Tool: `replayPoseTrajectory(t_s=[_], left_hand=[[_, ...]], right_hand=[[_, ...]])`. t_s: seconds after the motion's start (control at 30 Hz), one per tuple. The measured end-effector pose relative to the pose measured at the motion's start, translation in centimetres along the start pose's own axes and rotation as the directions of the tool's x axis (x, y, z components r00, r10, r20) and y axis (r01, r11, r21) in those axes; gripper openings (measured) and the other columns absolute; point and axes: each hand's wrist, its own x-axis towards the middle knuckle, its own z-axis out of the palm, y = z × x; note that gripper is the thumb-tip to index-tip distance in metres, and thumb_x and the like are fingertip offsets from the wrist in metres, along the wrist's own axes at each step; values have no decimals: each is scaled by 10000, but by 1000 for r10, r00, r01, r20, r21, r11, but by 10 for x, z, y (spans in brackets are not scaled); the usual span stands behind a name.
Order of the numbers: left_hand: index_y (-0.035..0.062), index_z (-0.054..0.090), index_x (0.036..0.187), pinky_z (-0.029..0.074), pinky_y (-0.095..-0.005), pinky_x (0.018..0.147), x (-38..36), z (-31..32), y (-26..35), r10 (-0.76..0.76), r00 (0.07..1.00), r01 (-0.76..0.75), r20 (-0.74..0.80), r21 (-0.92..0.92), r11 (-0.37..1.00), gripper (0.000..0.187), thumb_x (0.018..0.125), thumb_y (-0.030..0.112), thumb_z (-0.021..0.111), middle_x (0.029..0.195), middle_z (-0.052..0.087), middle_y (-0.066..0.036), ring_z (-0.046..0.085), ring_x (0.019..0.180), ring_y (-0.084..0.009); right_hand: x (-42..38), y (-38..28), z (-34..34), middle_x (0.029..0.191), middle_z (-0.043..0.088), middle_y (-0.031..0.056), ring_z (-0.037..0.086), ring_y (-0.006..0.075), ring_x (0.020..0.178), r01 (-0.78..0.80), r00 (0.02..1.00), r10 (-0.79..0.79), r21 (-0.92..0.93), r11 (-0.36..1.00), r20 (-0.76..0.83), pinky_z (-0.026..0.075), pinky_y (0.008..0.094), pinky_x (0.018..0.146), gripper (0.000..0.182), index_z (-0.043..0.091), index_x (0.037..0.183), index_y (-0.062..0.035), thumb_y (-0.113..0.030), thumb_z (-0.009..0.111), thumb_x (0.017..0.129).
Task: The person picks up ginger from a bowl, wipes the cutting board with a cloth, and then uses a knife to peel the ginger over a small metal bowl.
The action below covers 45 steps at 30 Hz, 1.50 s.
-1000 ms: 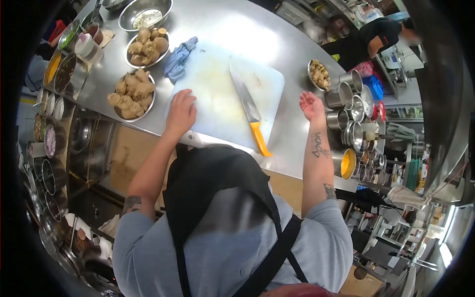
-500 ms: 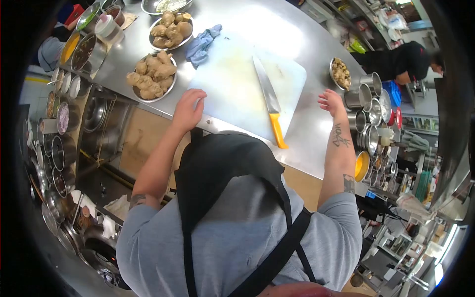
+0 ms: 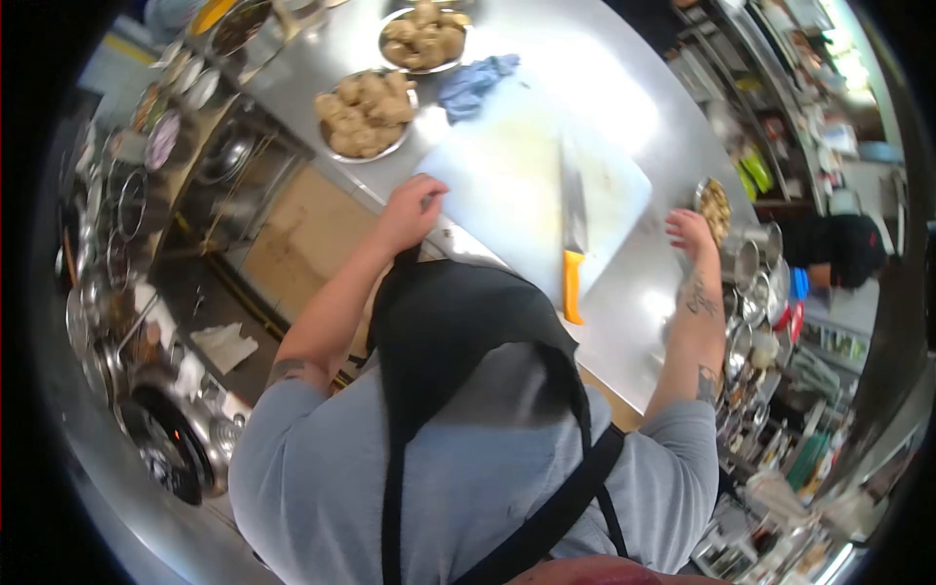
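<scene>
Left hand: the left hand is stretched forward, palm down, fingers loosely curled and holding nothing.
Left arm: bare forearm slanting up from the elbow, a tattoo near the upper arm.
Right hand: the right hand is open, fingers spread, empty.
Right arm: nearly straight, tattooed at the wrist and near the elbow.

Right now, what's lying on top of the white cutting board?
A knife with an orange handle lies on the cutting board; the left hand rests at its near corner. The counter beneath the board is hidden.
</scene>
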Motion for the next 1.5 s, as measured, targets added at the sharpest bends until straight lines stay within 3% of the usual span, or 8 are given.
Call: replayPoseTrajectory(t_s=[0.3, 0.5, 0.57, 0.7, 0.8, 1.03, 1.3, 1.5], left_hand=[[28, 701, 1047, 546, -325, 701, 6, -41, -4, -135, 969, 138, -206, 1, 990, 144, 923, 88, 661, 911, 716, -106, 689, 778, -209], [33, 641, 1207, 527, -435, 917, 76, -100, 9, 146, 968, -52, -203, 406, 912, 394, 865, 194, 752, 1173, 674, -154, 665, 1055, -275], [44, 577, 1320, 521, -469, 937, 100, -109, 17, 300, 943, -97, -144, 744, 662, 584, 847, 322, 778, 1230, 653, -160, 651, 1107, -305], [74, 540, 1397, 508, -471, 972, 128, -113, 27, -198, 978, 166, -64, 811, 561, 797, 788, 524, 787, 1266, 637, -156, 615, 1198, -326], [45, 578, 1335, 511, -429, 978, 134, -117, 0, -34, 998, 57, -47, 653, 755, 751, 707, 314, 890, 1235, 592, -185, 612, 1151, -365], [37, 646, 1276, 528, -413, 922, 152, -146, -10, -154, 985, 92, 76, 523, 847, 624, 760, 319, 856, 1137, 630, -196, 646, 1039, -344], [-8, 540, 1429, 444, -429, 1103, 153, -198, -72, -209, 978, 176, -2, 544, 820, 729, 896, 444, 746, 1433, 574, -226, 560, 1323, -317], [67, 454, 1512, 377, -377, 1139, 113, -227, -92, -235, 924, 182, 303, 192, 964, 726, 855, 107, 760, 1469, 536, -130, 480, 1372, -251]], right_hand=[[49, 64, -6, 1258, 675, 52, 640, 202, 1077, 114, 936, -144, -109, 987, -322, 545, 431, 822, 514, 622, 1374, -129, -290, 712, 894], [0, 40, 61, 1196, 725, 122, 679, 197, 1079, 405, 811, -456, -212, 889, -366, 532, 329, 930, 419, 679, 1280, -9, -213, 713, 915], [-38, 14, 92, 1193, 729, 171, 694, 244, 1085, 494, 800, -491, -86, 865, -345, 526, 353, 963, 422, 690, 1246, 9, -223, 718, 894], [-80, 1, 129, 1196, 729, 137, 691, 227, 1094, 646, 704, -661, -154, 748, -260, 533, 353, 940, 377, 679, 1255, -4, -186, 696, 925], [-118, -6, 152, 1201, 726, 115, 686, 219, 1099, 665, 707, -665, -97, 741, -240, 543, 346, 892, 337, 680, 1250, -17, -170, 680, 950], [-158, 0, 183, 1202, 727, 88, 685, 200, 1081, 606, 757, -606, -87, 791, -244, 546, 326, 856, 305, 689, 1254, -54, -163, 662, 970], [-179, 11, 204, 1153, 724, 128, 696, 225, 1050, 458, 838, -470, -111, 882, -278, 568, 343, 884, 302, 699, 1227, -93, -183, 667, 940], [-180, 16, 205, 1141, 719, 165, 700, 261, 1039, 536, 816, -518, -1, 844, -257, 556, 367, 900, 313, 683, 1185, 8, -173, 671, 930]])
